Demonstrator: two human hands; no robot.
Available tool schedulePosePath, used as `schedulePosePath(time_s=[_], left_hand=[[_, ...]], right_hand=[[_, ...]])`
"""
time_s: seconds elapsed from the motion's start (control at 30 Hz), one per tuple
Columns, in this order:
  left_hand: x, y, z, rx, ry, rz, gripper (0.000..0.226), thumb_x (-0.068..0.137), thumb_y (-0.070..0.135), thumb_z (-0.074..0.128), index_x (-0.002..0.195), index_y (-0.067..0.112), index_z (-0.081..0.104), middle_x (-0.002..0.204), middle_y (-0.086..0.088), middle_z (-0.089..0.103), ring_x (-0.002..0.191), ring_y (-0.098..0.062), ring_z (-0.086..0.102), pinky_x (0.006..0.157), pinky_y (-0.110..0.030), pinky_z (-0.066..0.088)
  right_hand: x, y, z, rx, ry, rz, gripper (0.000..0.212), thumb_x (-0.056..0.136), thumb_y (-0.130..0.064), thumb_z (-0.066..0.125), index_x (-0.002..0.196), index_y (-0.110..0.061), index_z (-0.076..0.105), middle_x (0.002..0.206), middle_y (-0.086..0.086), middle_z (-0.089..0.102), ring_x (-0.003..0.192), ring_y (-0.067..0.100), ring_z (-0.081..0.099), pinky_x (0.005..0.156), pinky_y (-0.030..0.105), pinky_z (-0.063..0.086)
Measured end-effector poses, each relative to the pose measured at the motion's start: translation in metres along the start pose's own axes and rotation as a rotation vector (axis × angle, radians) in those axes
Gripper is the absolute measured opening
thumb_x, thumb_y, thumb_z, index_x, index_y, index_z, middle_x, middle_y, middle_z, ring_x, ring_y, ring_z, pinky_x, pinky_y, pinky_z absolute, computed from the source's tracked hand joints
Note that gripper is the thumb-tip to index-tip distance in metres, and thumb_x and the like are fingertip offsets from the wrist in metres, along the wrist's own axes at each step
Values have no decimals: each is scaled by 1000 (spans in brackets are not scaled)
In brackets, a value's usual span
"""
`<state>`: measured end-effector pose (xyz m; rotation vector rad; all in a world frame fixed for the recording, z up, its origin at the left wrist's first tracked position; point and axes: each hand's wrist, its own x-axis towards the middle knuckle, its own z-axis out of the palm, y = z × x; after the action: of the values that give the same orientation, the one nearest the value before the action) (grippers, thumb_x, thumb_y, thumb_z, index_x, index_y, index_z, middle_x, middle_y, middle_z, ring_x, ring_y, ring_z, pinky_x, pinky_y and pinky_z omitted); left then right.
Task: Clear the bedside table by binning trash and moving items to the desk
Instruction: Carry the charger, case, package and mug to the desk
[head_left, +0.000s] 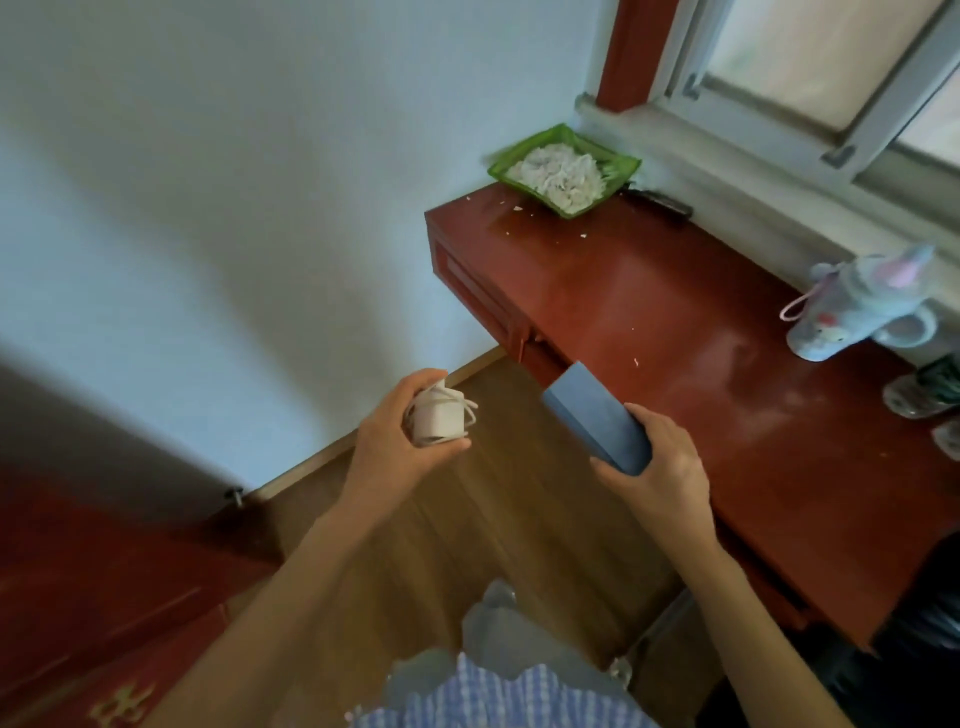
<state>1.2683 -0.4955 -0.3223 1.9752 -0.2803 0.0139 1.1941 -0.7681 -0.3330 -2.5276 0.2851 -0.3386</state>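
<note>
Left hand (400, 431) center frame, wrapped round a white charger block (439, 418) with its cable coiled on it. Right hand (657, 465) grips the near end of a blue box (595, 415) — far end over the red desk (701, 332) edge. Upper right: green dish (563, 169) of white scraps; unicorn mug (860, 306) at right edge.

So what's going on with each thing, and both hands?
Left hand: closed around the white charger, cord wrapped.
Right hand: gripping the blue box, tilted, above the desk edge.
Desk: drawer shut, crumbs scattered.
Green dish: on the desk corner, full of white scraps.
Unicorn cup: upright, lid on.
</note>
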Motion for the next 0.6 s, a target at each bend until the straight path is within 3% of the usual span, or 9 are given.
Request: schedulePosePath(time_s=[0.17, 0.33, 0.5, 0.6], left_hand=[[75, -3, 18, -14, -14, 12, 69, 62, 31, 87, 116, 53, 49, 117, 31, 55, 108, 10, 53, 79, -1, 44], [143, -11, 45, -11, -109, 40, 69, 63, 31, 87, 120, 44, 51, 116, 36, 54, 108, 8, 54, 85, -11, 48], [217, -21, 64, -24, -207, 71, 68, 63, 30, 87, 120, 41, 53, 118, 27, 58, 110, 1, 57, 90, -24, 51], [273, -33, 72, -28, -263, 101, 69, 63, 31, 87, 122, 40, 52, 120, 28, 56, 110, 3, 56, 89, -19, 51]], right_hand=[[68, 4, 1, -25, 13, 31, 71, 68, -30, 81, 130, -14, 50, 121, 2, 58, 107, 15, 51, 81, 24, 39], [116, 19, 7, -36, 31, 96, 71, 68, -32, 80, 130, -17, 50, 120, -1, 57, 108, 12, 50, 82, 24, 40], [159, 31, 21, -64, 68, 178, 71, 66, -33, 82, 129, -16, 51, 119, -1, 58, 106, 14, 51, 81, 25, 44], [197, 37, 36, -88, 96, 220, 71, 65, -32, 82, 128, -16, 52, 119, -1, 59, 105, 13, 52, 79, 24, 42]])
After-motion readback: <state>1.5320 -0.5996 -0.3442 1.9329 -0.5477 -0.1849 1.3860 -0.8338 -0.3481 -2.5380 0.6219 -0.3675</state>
